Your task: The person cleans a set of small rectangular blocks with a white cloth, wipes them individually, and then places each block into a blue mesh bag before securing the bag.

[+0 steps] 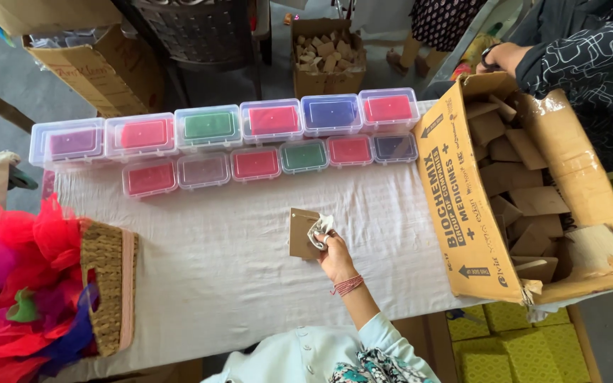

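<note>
Only one of the person's hands shows: the right hand (335, 257), fingers closed around a crumpled white cloth (320, 230) and pressing it onto a small brown board (302, 232) that lies flat on the white-covered surface (235, 269). The left hand is out of view. Because nothing steadies the board, a firm rub could likely slide it across the covering or bunch the fabric beneath. A co-worker's hand (503, 57) rests at the rim of the cardboard box (455, 191) of similar boards nearby.
</note>
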